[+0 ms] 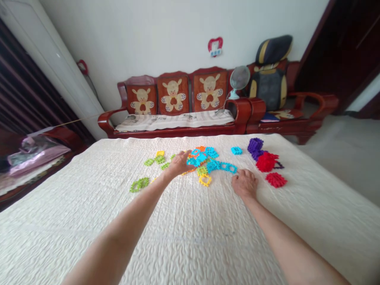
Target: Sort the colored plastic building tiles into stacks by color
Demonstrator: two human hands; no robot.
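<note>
Flat plastic interlocking pieces lie scattered on a cream quilted bedspread (190, 229). My left hand (179, 163) reaches into a mixed pile of blue and orange pieces (202, 155), its fingers curled on a blue piece. My right hand (245, 183) rests on the quilt with fingers curled under, just below a blue ring piece (228, 167). Whether it holds anything is hidden. Yellow pieces (204, 180) lie between my hands. Green pieces (139, 184) are spread to the left. Red pieces (267, 162) and purple pieces (255, 145) are heaped to the right.
A red wooden sofa (178, 107) with bear-print cushions stands behind the bed. A small fan (239, 79) and a black and yellow cushion (270, 75) sit on its right end. A tall white unit (50, 59) stands at the left. Pink bedding (35, 152) lies beside it.
</note>
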